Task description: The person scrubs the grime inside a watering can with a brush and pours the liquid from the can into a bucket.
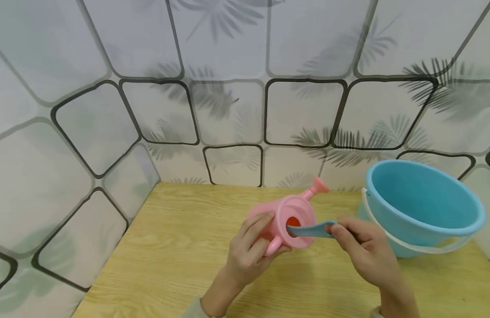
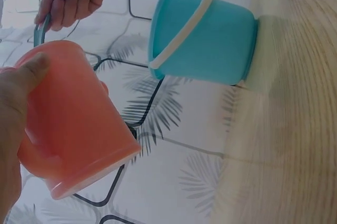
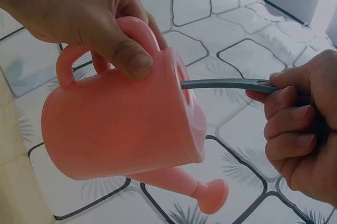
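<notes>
A pink toy watering can (image 3: 118, 124) is held tilted above the table in my left hand (image 1: 248, 249), whose thumb lies on the body beside the can's handle (image 3: 142, 32). Its open top faces right, and the spout (image 1: 310, 191) points up to the right in the head view. My right hand (image 1: 368, 251) pinches the end of a blue-grey plastic handle (image 1: 314, 229). The handle's other end goes through the can's top opening, so whatever is on it is hidden. Something orange-red (image 1: 293, 221) shows inside the opening.
A light-blue bucket (image 1: 421, 194) with a white carrying handle (image 1: 423, 248) stands at the right of the wood-grain table (image 1: 181, 238). Behind and to the left rise walls (image 1: 233, 115) patterned with dark outlines and leaves.
</notes>
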Action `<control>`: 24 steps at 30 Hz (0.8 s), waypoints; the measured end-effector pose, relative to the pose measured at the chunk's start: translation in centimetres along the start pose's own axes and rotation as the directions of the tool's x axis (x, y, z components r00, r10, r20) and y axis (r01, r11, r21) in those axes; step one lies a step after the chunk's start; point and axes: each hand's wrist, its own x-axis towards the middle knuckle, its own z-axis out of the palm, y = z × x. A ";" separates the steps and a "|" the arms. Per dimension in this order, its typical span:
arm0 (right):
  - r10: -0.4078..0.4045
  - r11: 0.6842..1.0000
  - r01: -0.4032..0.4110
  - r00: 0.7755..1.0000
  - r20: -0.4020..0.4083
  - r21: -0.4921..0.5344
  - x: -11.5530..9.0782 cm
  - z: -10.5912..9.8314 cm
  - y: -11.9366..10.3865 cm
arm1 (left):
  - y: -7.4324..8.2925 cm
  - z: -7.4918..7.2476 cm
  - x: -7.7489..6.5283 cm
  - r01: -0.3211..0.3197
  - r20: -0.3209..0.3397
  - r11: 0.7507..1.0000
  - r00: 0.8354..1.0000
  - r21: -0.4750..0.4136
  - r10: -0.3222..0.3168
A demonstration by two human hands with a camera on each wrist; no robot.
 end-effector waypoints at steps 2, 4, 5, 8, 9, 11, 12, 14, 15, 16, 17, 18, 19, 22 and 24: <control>-0.029 0.999 0.029 1.000 -0.012 0.030 0.0 -0.1 0.0 | 0.0 -0.1 0.0 0.009 0.000 1.000 1.000 -0.003 -0.009; -0.025 0.998 0.027 0.999 -0.042 0.056 0.0 -0.1 0.0 | 0.1 -0.1 -0.1 0.013 0.002 1.000 1.000 -0.004 -0.013; -0.018 0.998 0.022 0.998 -0.059 0.062 0.0 0.0 0.0 | 0.0 -0.2 -0.1 0.017 0.003 1.000 1.000 -0.004 -0.017; -0.020 0.998 0.023 0.997 -0.072 0.054 0.0 0.0 -0.3 | 0.0 -0.1 -0.2 0.022 -0.001 1.000 1.000 -0.010 -0.022; -0.023 0.999 0.026 0.997 -0.077 0.045 -0.1 0.0 -0.4 | 0.0 -0.1 -0.3 0.021 -0.002 1.000 1.000 -0.013 -0.021; -0.029 0.999 0.031 0.996 -0.087 0.029 -0.1 0.1 -0.6 | 0.0 0.0 -0.2 0.020 0.001 1.000 1.000 -0.018 -0.020; -0.029 0.999 0.031 0.995 -0.096 0.021 -0.1 0.2 -0.7 | 0.0 0.0 -0.2 0.019 0.001 1.000 1.000 -0.021 -0.019; -0.027 1.000 0.028 0.993 -0.113 0.008 -0.1 0.4 -0.8 | 0.0 0.0 -0.2 0.022 0.001 0.999 1.000 -0.026 -0.022; -0.027 1.000 0.026 0.993 -0.116 -0.004 -0.1 0.5 -0.9 | 0.0 0.0 -0.2 0.023 0.001 0.999 1.000 -0.028 -0.023; -0.029 1.000 0.028 0.993 -0.114 -0.010 0.0 0.6 -0.9 | 0.0 0.0 -0.2 0.026 0.002 0.999 1.000 -0.027 -0.026; -0.031 0.999 0.030 0.993 -0.115 -0.015 0.0 0.6 -1.0 | 0.0 -0.1 -0.2 0.028 0.002 0.999 1.000 -0.029 -0.028; -0.033 0.999 0.031 0.992 -0.119 -0.017 -0.1 0.7 -1.2 | 0.0 -0.1 -0.2 0.030 0.002 0.999 1.000 -0.031 -0.030; -0.033 0.999 0.032 0.992 -0.124 -0.014 -0.1 0.8 -1.3 | 0.0 -0.1 -0.3 0.031 0.003 0.999 1.000 -0.030 -0.031; -0.040 0.999 0.040 0.988 -0.148 -0.003 -0.1 1.3 -1.6 | 0.0 -0.1 -0.3 0.034 0.008 0.999 0.999 -0.033 -0.033; -0.051 0.999 0.050 0.986 -0.157 -0.009 -0.1 1.9 -1.8 | 0.0 -0.1 -0.3 0.042 0.006 0.998 0.999 -0.037 -0.042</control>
